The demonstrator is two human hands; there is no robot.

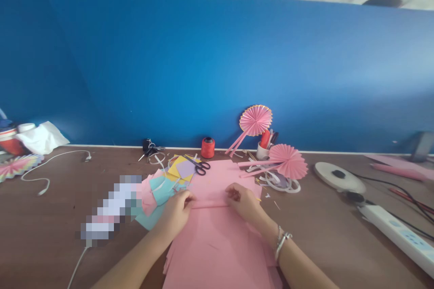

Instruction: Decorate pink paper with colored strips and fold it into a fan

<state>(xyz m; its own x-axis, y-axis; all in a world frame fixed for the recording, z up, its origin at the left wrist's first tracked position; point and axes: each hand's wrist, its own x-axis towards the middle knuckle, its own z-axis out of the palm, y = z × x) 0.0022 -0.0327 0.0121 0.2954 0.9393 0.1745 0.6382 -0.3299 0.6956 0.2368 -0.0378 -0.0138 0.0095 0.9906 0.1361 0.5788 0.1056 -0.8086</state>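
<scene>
A sheet of pink paper [212,185] lies in front of me with a narrow fold running across its near edge. My left hand [178,205] has its fingers closed on the left end of this fold. At the right end, my right hand [242,201] pinches the same fold, fingers curled, a bracelet on the wrist. Beneath and nearer to me lies a stack of pink sheets [217,248]. Black-handled scissors [202,168] rest just beyond the sheet, over yellow and purple paper pieces [179,168]. Blue paper scraps [162,189] lie beside my left hand.
Pleated pink paper fans [288,161] stand by a white cup [262,150] at the back. A red thread spool [208,148] and keys [149,148] sit near the blue partition [169,63]. At right are a white round device [339,177] and a power strip [400,235].
</scene>
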